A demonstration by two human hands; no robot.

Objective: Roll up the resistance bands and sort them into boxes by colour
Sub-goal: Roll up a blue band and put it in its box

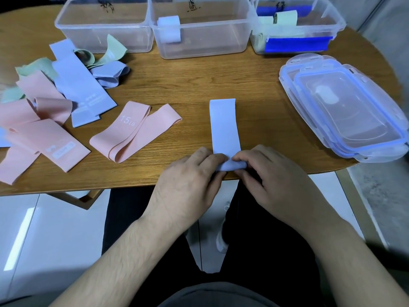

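A pale lilac resistance band [224, 126] lies flat on the wooden table [188, 80], running away from me. Its near end is curled into a small roll at the table's front edge. My left hand [190, 173] and my right hand [267, 171] both pinch that roll from either side. Three clear boxes stand at the back: the left box [104, 25] holds nothing visible, the middle box [199, 27] holds a rolled lilac band [169, 28], the right box [294, 25] holds pale green rolls [285, 18].
Loose bands lie at the left: a folded pink band [132, 131] marked 15 LB, a pink heap [37, 129], lilac bands [81, 89] and green bands [104, 55]. Stacked clear lids [340, 109] with blue seals sit at the right edge.
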